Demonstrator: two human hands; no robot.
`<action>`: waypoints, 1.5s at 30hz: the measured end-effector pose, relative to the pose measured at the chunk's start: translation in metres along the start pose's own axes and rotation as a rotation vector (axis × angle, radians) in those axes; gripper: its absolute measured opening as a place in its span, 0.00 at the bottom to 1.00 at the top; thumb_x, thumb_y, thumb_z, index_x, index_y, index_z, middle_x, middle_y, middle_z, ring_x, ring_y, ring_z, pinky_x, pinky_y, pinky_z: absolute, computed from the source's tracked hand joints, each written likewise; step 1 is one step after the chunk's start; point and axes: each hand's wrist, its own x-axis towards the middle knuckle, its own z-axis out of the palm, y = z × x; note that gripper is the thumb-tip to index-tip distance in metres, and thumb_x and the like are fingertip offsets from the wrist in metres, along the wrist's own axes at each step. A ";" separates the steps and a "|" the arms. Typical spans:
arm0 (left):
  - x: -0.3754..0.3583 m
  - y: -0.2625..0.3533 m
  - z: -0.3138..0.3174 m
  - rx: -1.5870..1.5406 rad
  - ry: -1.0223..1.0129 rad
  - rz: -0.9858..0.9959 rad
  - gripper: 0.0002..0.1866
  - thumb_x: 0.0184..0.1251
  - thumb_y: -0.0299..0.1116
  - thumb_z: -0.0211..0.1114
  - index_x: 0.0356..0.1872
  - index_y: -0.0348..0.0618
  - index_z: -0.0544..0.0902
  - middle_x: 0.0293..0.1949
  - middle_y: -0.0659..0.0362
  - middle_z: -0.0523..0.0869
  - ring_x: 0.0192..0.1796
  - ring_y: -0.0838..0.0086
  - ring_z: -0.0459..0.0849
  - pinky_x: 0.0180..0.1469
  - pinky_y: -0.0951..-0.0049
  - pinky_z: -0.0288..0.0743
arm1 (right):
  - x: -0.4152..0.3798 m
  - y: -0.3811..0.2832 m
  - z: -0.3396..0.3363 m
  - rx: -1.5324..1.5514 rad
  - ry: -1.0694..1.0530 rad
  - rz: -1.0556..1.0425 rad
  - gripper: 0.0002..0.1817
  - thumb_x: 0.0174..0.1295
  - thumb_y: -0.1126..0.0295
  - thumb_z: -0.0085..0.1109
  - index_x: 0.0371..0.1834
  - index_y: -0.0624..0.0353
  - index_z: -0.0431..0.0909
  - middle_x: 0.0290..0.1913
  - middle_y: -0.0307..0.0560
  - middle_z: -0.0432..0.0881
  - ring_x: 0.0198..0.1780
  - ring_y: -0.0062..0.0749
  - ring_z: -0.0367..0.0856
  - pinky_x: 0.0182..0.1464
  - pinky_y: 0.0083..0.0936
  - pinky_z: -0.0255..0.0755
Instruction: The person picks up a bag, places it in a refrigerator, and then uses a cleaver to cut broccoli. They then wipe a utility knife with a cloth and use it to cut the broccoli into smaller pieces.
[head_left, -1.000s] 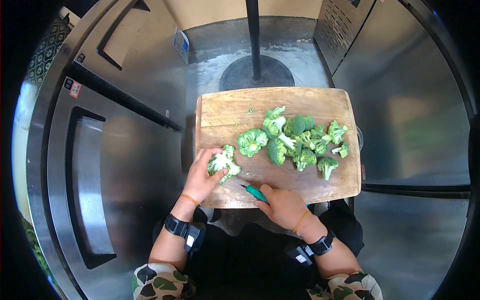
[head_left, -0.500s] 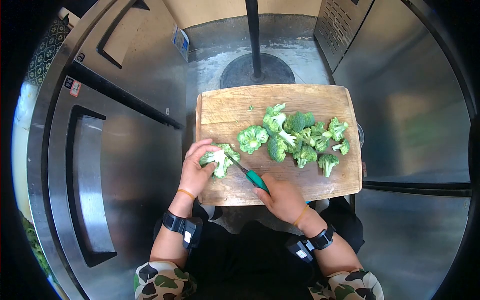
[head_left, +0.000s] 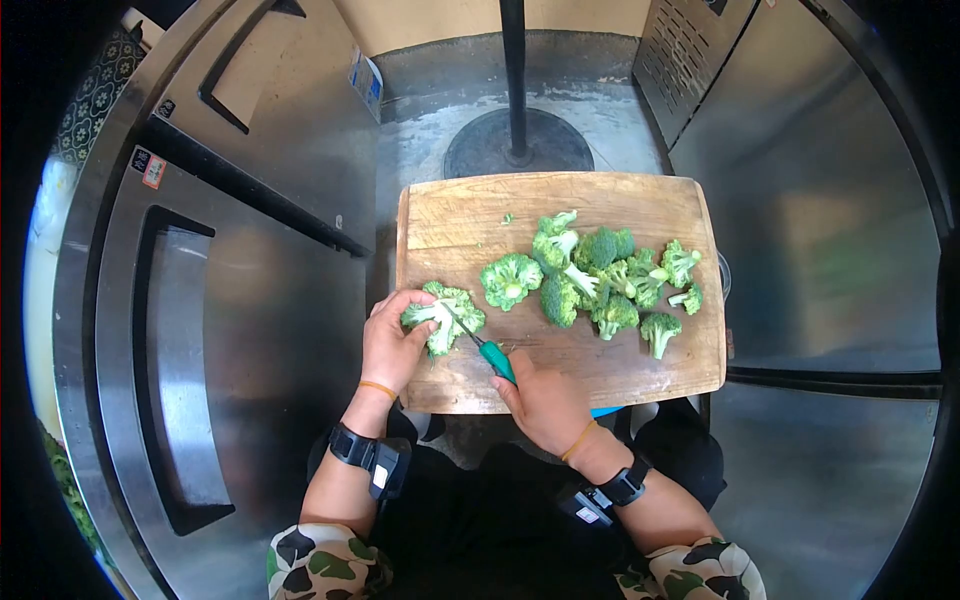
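Observation:
On the left part of the wooden cutting board (head_left: 560, 375), my left hand (head_left: 394, 338) grips a broccoli piece (head_left: 460, 305) by its pale stem, with the cut side facing up. My right hand (head_left: 545, 400) is closed round the green handle of a small knife (head_left: 495, 358). The knife's narrow blade points up and left, its tip at the stem of the held piece. Just right of that lies a single broccoli floret (head_left: 511, 281), stem side up. A heap of broccoli florets (head_left: 600, 275) covers the board's right half.
Stainless steel cabinets stand close on both sides, a left one (head_left: 290, 330) with recessed handles and a right one (head_left: 810, 220). Beyond the board a black post (head_left: 514, 80) rises from a round base on the floor. A clear round rim (head_left: 724, 275) shows past the board's right edge.
My right hand and the knife have shifted left, bringing the blade further over the held broccoli piece. My left hand keeps its grip. The whole view has shifted slightly.

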 end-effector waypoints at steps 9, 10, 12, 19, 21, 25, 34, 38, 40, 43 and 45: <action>0.000 0.005 0.001 -0.008 0.024 0.002 0.19 0.49 0.21 0.72 0.45 0.47 0.85 0.46 0.58 0.86 0.53 0.61 0.80 0.58 0.67 0.72 | -0.001 -0.007 0.002 -0.098 0.008 0.013 0.16 0.70 0.55 0.49 0.43 0.58 0.65 0.23 0.58 0.81 0.26 0.59 0.81 0.30 0.53 0.73; 0.000 0.003 0.001 -0.016 0.028 0.002 0.19 0.49 0.21 0.72 0.45 0.47 0.85 0.46 0.59 0.86 0.53 0.61 0.80 0.58 0.67 0.72 | -0.001 -0.007 0.002 -0.099 0.009 0.015 0.16 0.70 0.55 0.49 0.43 0.58 0.65 0.23 0.58 0.81 0.26 0.59 0.81 0.29 0.53 0.73; 0.000 -0.001 0.003 -0.034 0.031 0.002 0.19 0.49 0.21 0.72 0.45 0.47 0.85 0.46 0.59 0.86 0.53 0.61 0.80 0.58 0.67 0.72 | -0.002 -0.006 0.003 -0.103 0.015 0.015 0.16 0.70 0.55 0.49 0.42 0.58 0.65 0.23 0.58 0.81 0.26 0.58 0.81 0.29 0.52 0.73; 0.001 0.002 0.002 -0.027 0.021 0.016 0.18 0.51 0.18 0.70 0.45 0.44 0.84 0.46 0.59 0.85 0.52 0.65 0.80 0.57 0.70 0.73 | -0.002 -0.005 0.003 -0.116 0.045 -0.003 0.15 0.70 0.57 0.50 0.41 0.59 0.65 0.23 0.57 0.81 0.25 0.57 0.81 0.29 0.49 0.74; 0.001 0.004 0.001 -0.002 0.003 0.051 0.18 0.54 0.13 0.67 0.47 0.39 0.83 0.45 0.59 0.82 0.50 0.75 0.81 0.54 0.77 0.74 | -0.001 -0.005 0.004 -0.114 0.030 0.001 0.16 0.70 0.57 0.50 0.41 0.60 0.65 0.23 0.58 0.81 0.26 0.58 0.81 0.29 0.49 0.74; 0.001 0.007 0.000 0.033 0.016 0.055 0.17 0.54 0.16 0.68 0.46 0.41 0.84 0.44 0.58 0.84 0.49 0.70 0.82 0.54 0.74 0.74 | -0.001 -0.002 0.005 -0.112 0.015 0.000 0.16 0.70 0.58 0.50 0.41 0.61 0.64 0.23 0.60 0.81 0.26 0.59 0.81 0.30 0.50 0.74; 0.002 0.013 0.002 0.091 0.077 0.070 0.15 0.51 0.19 0.71 0.42 0.42 0.85 0.43 0.56 0.87 0.50 0.62 0.82 0.55 0.69 0.73 | 0.005 -0.004 0.002 -0.099 -0.037 0.025 0.16 0.71 0.59 0.49 0.40 0.64 0.63 0.25 0.62 0.81 0.29 0.61 0.81 0.33 0.52 0.74; 0.002 0.014 0.003 0.132 0.098 0.080 0.14 0.51 0.19 0.71 0.41 0.41 0.84 0.43 0.56 0.87 0.50 0.62 0.82 0.55 0.69 0.73 | 0.007 -0.006 0.002 -0.103 -0.045 0.033 0.16 0.71 0.60 0.49 0.40 0.64 0.63 0.25 0.62 0.81 0.29 0.62 0.81 0.33 0.53 0.74; 0.002 0.013 0.004 0.136 0.111 0.081 0.15 0.49 0.19 0.71 0.40 0.42 0.84 0.43 0.56 0.87 0.49 0.60 0.82 0.54 0.67 0.73 | 0.009 -0.005 0.003 -0.089 -0.038 0.026 0.16 0.71 0.60 0.49 0.40 0.64 0.63 0.25 0.62 0.81 0.29 0.62 0.81 0.33 0.53 0.74; 0.003 0.011 0.005 0.111 0.126 0.074 0.15 0.48 0.21 0.72 0.40 0.44 0.85 0.42 0.55 0.87 0.49 0.57 0.81 0.54 0.64 0.74 | 0.012 -0.004 0.002 -0.087 -0.052 0.017 0.16 0.71 0.60 0.49 0.41 0.65 0.63 0.24 0.62 0.81 0.29 0.62 0.81 0.33 0.53 0.74; 0.003 0.011 0.005 0.104 0.126 0.072 0.15 0.47 0.21 0.72 0.40 0.44 0.85 0.42 0.55 0.87 0.48 0.56 0.81 0.54 0.64 0.74 | 0.012 -0.003 0.001 -0.090 -0.052 0.004 0.16 0.71 0.61 0.49 0.41 0.65 0.64 0.24 0.62 0.81 0.29 0.61 0.81 0.33 0.53 0.74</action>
